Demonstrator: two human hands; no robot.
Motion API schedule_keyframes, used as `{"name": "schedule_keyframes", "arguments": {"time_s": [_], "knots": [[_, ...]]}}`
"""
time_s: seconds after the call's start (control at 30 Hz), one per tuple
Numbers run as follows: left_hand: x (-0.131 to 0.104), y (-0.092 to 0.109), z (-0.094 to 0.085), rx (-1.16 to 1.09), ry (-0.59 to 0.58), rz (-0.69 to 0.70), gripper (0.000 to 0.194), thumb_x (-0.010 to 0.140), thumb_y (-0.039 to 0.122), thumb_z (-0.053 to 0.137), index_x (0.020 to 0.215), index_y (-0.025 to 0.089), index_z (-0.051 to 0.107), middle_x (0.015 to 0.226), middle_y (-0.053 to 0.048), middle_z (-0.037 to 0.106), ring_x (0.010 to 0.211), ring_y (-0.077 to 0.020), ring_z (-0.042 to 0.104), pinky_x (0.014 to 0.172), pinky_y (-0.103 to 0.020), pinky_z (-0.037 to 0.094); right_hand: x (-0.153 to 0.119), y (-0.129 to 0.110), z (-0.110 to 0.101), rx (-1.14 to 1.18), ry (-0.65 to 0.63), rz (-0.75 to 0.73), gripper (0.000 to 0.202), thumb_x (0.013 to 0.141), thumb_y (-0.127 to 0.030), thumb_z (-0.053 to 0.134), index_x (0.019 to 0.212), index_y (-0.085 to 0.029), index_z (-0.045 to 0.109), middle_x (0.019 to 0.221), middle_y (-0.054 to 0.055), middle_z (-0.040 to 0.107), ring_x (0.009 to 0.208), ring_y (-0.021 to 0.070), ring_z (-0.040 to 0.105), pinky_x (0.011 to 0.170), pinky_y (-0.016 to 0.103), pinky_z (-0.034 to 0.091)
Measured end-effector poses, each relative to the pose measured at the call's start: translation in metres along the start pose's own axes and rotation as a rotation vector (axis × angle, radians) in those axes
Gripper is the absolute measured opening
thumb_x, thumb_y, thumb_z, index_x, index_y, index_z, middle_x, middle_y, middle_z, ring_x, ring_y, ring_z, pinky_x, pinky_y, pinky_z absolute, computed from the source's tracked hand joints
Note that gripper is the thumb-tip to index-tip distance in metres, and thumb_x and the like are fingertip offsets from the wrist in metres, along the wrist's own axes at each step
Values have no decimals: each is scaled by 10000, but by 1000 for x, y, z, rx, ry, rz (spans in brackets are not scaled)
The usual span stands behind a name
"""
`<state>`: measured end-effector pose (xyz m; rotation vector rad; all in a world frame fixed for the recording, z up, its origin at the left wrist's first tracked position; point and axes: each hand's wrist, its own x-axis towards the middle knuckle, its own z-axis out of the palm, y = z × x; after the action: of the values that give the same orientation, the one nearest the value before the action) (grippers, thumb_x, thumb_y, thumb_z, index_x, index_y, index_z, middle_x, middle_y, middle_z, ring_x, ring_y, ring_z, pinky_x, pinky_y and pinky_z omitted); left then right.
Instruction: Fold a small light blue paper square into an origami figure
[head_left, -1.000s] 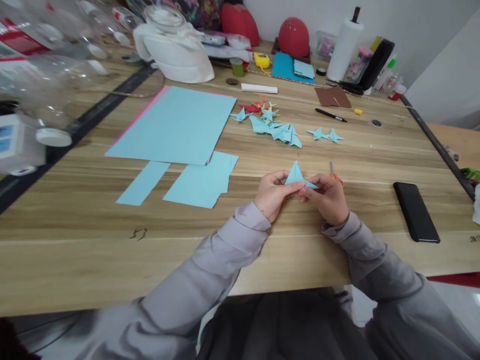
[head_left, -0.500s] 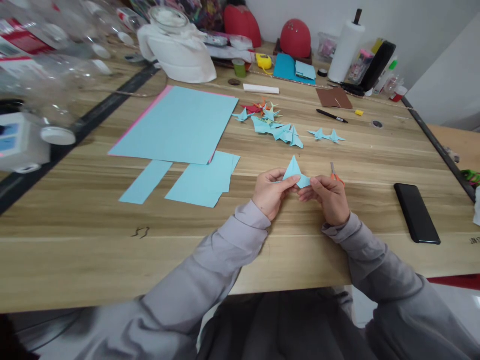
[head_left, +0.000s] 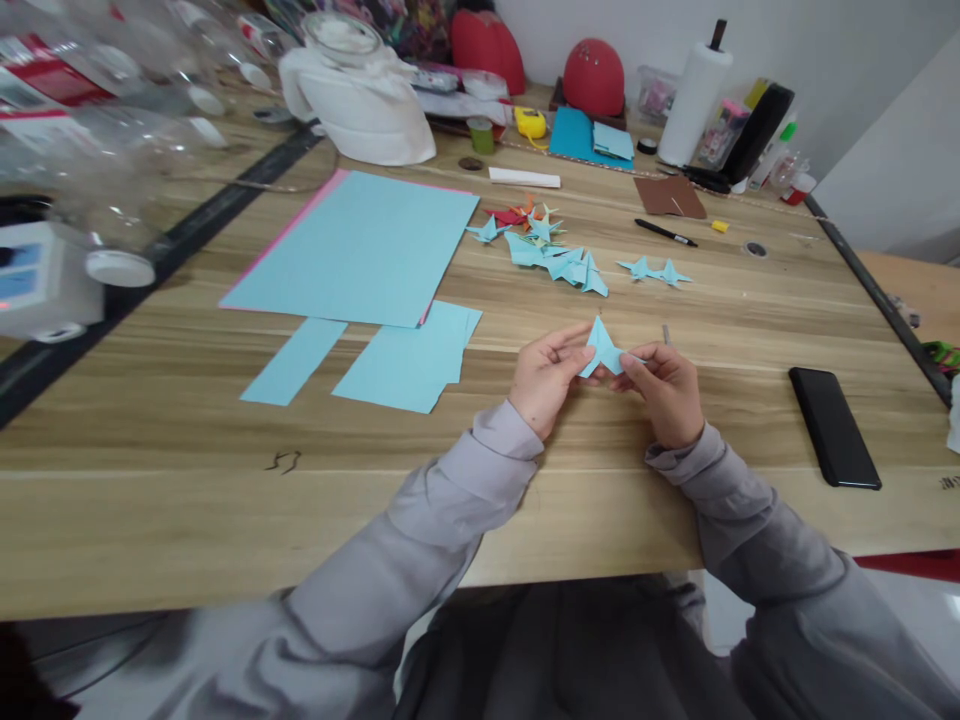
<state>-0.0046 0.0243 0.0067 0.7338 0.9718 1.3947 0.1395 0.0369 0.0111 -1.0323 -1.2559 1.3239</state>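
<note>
Between my two hands is a small piece of folded light-blue paper (head_left: 602, 345) with one point standing up. My left hand (head_left: 546, 368) pinches its left side, thumb in front and fingers behind. On its right side, the thumb and fingers of my right hand (head_left: 666, 390) are closed on a narrow flap. Just beyond my right hand, scissors (head_left: 665, 336) show only a blade tip; the rest is hidden. Farther back lie a pair of blue paper cranes (head_left: 655, 271) and a row of folded blue papers (head_left: 559, 262), with red, orange and yellow cranes (head_left: 525, 215) behind.
Large blue sheets (head_left: 352, 250) lie left of centre, with cut blue pieces (head_left: 405, 360) in front. A black phone (head_left: 834, 428) is at the right. A pen (head_left: 665, 233) and brown paper (head_left: 670, 197) lie farther back. Plastic bottles (head_left: 120, 190) crowd the left side.
The folded paper has turned and shifted slightly right in my hands. My right hand has come forward over the scissors' orange handles, which no longer show.
</note>
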Motion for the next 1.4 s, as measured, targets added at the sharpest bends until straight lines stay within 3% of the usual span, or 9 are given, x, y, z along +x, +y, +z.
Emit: {"name": "schedule_keyframes", "arguments": {"time_s": [0.07,0.2,0.43,0.8,1.1,1.4], "knots": [[0,-1,-1,55,-12,60,515,653,292,745,1145,170,654,628,1,677,602,-153,640,588,-286,518,1,2,-1,-2,16,-2,364,628,-481,792,706,-184,597,548,-27,672,459,112,625,498,243,540],[-4,0,0,179,-48,121,235,724,286,662,898,146,736,712,-40,698,658,-153,654,640,-291,536,2,5,-2,-8,40,-5,352,630,-461,795,733,-187,600,549,-28,674,455,114,624,493,244,537],[-8,3,4,269,-32,137,245,619,241,762,842,143,746,691,-32,709,593,-131,629,655,-293,549,1,3,-2,16,-4,-21,321,647,-432,791,759,-198,603,574,-32,682,481,120,634,526,259,543],[-4,1,4,81,-30,42,235,566,246,812,778,158,759,616,-15,687,516,-103,586,616,-297,539,-1,3,-3,105,-29,46,261,656,-328,779,819,-189,630,658,-11,727,524,128,658,542,262,542],[-4,3,3,5,-22,-35,139,542,227,786,655,155,751,593,-30,688,568,-119,609,621,-274,501,-2,1,-3,143,-71,70,207,714,-364,725,816,-193,667,669,2,732,562,136,673,586,280,552],[-4,3,1,335,56,117,129,583,252,782,673,164,756,512,-2,612,484,-98,472,500,-251,356,0,2,0,71,-95,110,335,646,-450,787,778,-176,647,596,-7,701,511,120,649,535,244,532]]}}
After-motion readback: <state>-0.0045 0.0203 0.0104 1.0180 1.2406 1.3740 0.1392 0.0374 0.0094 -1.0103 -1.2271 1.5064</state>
